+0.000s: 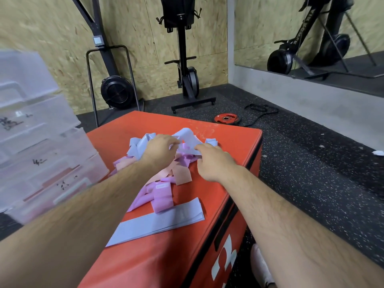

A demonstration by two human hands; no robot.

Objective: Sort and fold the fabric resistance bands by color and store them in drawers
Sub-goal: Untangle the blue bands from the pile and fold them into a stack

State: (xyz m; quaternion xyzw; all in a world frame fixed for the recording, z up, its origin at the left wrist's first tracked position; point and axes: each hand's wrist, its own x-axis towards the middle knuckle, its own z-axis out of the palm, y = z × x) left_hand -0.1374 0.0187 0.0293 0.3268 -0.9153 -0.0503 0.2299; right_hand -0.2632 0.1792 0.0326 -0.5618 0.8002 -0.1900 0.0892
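both busy: left hand (160,149) & right hand (215,162) pinch pale blue band (187,134) atop pile (163,190) on red box (236,140).

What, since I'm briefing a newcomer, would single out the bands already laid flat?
Find the red padded box on the gym floor. On its near end, in front of the tangled pile of pink, peach and blue bands, lies a light blue stack. It alone is flat, straight and one colour.

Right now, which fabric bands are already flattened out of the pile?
The light blue fabric bands stacked flat nearest the camera; lilac bands and peach bands lie crumpled in the heap.
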